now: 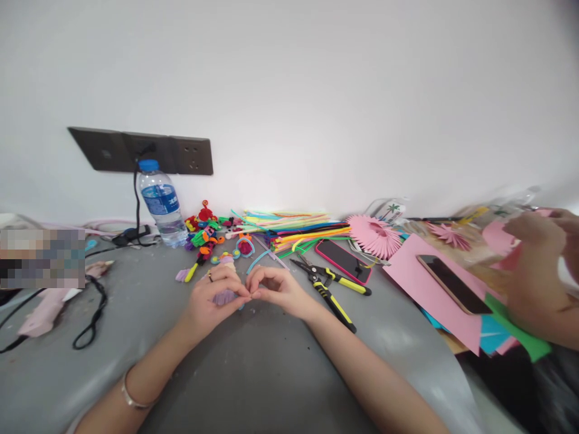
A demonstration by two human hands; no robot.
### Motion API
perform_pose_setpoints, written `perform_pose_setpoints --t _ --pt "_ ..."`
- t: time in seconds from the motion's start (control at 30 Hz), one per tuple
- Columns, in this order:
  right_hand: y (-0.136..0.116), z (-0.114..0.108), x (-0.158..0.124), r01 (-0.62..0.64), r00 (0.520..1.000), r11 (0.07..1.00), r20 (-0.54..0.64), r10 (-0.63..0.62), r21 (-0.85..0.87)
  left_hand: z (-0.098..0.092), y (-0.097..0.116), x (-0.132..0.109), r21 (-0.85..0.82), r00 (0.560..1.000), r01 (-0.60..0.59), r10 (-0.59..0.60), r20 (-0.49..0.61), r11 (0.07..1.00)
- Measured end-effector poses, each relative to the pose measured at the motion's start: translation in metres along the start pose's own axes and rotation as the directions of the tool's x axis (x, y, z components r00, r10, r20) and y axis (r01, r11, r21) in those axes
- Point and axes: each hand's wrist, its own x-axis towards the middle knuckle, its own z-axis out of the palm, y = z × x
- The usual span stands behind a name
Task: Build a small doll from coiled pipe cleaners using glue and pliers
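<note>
Above the grey table, my left hand (218,296) and my right hand (279,290) meet fingertip to fingertip, each in a pinch. Whatever sits between the fingertips is too small to make out. A fuzzy lilac pipe-cleaner piece (224,297) shows just behind my left fingers, partly covered by them. Past my right hand lie a light blue pipe cleaner (259,260) and black-and-yellow pliers (332,286) with their handles spread. Colourful pipe-cleaner figures (205,232) are heaped beyond my left hand, with a yellow-and-lilac piece (191,272) lying nearer.
Bundled pipe cleaners (307,232) lie along the wall beside a phone (344,261). At left stand a water bottle (161,205) and a pink glue gun (43,313) with its cord. Another person's hands (538,259) work at right over pink paper (434,289) with another phone (452,283).
</note>
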Motion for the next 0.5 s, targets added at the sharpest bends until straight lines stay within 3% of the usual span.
perform_pose_setpoints --t 0.2,0.33,0.5 --pt "0.0026 -0.0032 -0.0006 -0.025 0.998 0.998 0.057 0.022 0.06 -0.0015 0.0032 -0.0002 -0.045 0.997 0.017 -0.013 0.08 0.999" --pt "0.0051 -0.0065 -0.0018 -0.099 0.988 0.987 0.128 0.083 0.124 -0.0012 0.0075 0.0016 -0.089 0.989 -0.036 0.048 0.139 0.995" --pt "0.0066 -0.0076 -0.0024 -0.152 0.982 0.979 0.136 0.133 0.136 -0.0001 0.0071 0.0007 -0.083 0.992 -0.018 0.028 0.122 0.996"
